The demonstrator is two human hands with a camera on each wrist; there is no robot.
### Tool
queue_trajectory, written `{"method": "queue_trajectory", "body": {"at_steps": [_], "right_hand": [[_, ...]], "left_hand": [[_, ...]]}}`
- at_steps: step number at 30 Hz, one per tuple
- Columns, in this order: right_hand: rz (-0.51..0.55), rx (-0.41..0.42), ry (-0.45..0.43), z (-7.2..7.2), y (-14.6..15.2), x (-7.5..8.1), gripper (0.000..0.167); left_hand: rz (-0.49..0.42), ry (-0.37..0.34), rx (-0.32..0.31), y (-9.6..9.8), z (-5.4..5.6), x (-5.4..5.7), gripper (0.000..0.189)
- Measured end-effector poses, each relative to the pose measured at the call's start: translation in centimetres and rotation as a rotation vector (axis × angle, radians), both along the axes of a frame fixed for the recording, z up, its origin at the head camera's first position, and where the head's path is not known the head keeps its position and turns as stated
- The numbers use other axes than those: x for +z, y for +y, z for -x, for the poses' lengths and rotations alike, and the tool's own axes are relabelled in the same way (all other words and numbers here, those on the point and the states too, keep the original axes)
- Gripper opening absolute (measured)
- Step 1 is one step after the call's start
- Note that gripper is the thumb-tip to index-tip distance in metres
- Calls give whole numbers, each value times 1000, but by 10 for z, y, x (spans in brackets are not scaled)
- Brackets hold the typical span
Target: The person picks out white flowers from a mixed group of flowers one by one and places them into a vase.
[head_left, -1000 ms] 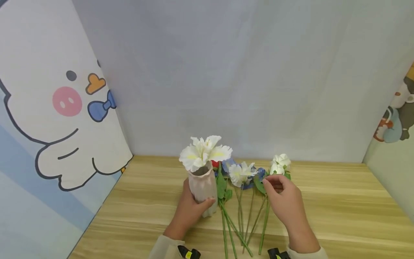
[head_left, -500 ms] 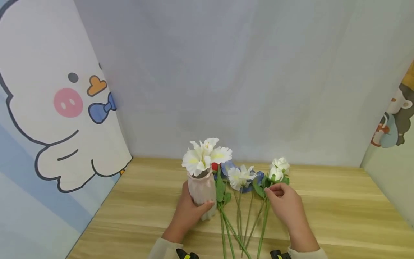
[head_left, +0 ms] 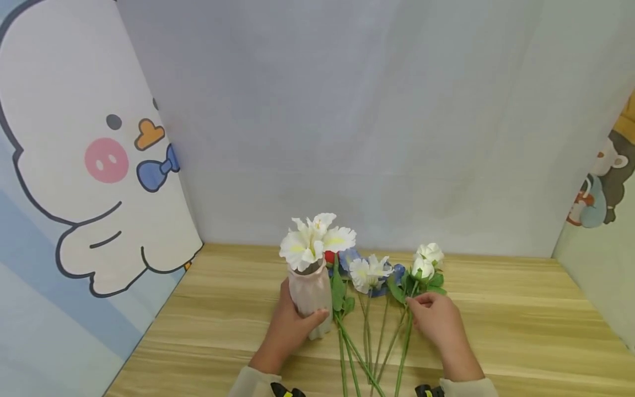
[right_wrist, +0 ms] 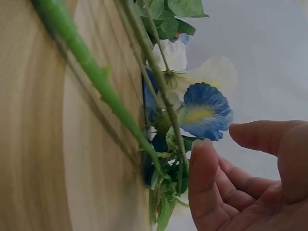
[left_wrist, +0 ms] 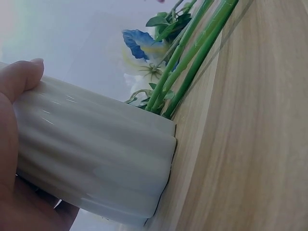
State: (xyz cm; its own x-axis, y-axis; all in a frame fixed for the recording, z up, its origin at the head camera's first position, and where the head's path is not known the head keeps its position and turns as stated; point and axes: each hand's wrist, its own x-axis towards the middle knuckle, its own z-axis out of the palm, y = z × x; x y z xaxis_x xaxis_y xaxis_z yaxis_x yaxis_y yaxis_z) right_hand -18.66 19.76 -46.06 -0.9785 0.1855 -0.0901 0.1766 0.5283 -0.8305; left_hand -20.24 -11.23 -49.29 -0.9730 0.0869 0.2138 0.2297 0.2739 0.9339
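Observation:
In the head view my left hand (head_left: 292, 325) grips a pale pink fluted vase (head_left: 311, 300), thumb across its front. The left wrist view shows the vase (left_wrist: 96, 144) with its base at the table. A white iris-like flower (head_left: 317, 240) stands in it. My right hand (head_left: 439, 320) is at the upper stems of a white rose spray (head_left: 424, 262) lying on the table. In the right wrist view the thumb and index finger of the right hand (right_wrist: 250, 183) stand apart, beside a thin stem (right_wrist: 161, 86) and a blue petal (right_wrist: 207, 113); nothing is pinched between them.
Between the hands lie a white flower (head_left: 368, 273), blue flowers (head_left: 397, 273), a red bloom (head_left: 331, 256) partly behind the vase, and several green stems (head_left: 352, 353) pointing toward me on the wooden table (head_left: 213, 309). A grey curtain (head_left: 372, 138) hangs behind.
My right hand has lowered slightly toward the white rose's stem, and its fingertips have drawn closer together in the head view. The left hand keeps its grip on the vase.

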Motion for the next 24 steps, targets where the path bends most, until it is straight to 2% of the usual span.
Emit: {"method": "queue_trajectory", "body": {"at_steps": [16,24], "right_hand": [[76,7,-53,7,-5,-20,29],[231,-4,-62,13,-8,-27,22]], "left_hand": [[-6,-7,-7,2,-1,0,96],[-12,-13,-10,1,0,0,97]]}}
